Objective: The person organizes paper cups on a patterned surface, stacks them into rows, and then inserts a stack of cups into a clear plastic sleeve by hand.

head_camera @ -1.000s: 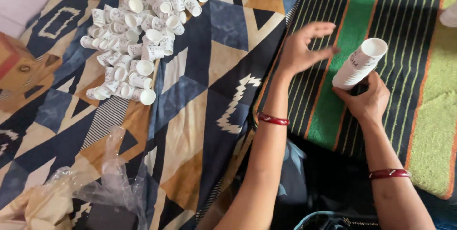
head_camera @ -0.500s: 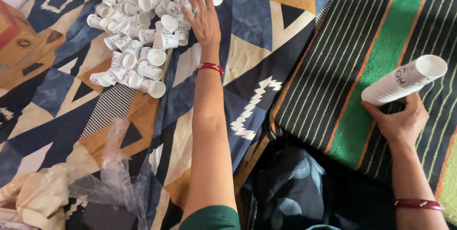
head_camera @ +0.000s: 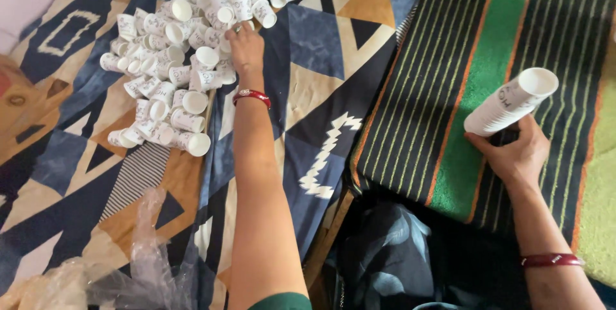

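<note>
A heap of loose white paper cups [head_camera: 186, 60] lies on a blue, tan and white patterned cloth [head_camera: 308, 79] at upper left. My left hand [head_camera: 246, 47] reaches far out onto the right side of the heap, fingers curled down among the cups; whether it grips one is hidden. A red bangle sits on that wrist. My right hand [head_camera: 516, 153] rests on a striped green and black mat [head_camera: 462, 79] at right and holds a tilted stack of nested white cups [head_camera: 511, 101], open end toward upper right.
Crumpled clear plastic wrap [head_camera: 128, 271] lies at the lower left. A brown cardboard box [head_camera: 19, 101] sits at the left edge. Dark fabric [head_camera: 398, 258] fills the gap between cloth and mat near my lap.
My left hand has gone from beside the stack over to the cup heap and settled lower among the cups. The right hand keeps the stack on the mat.
</note>
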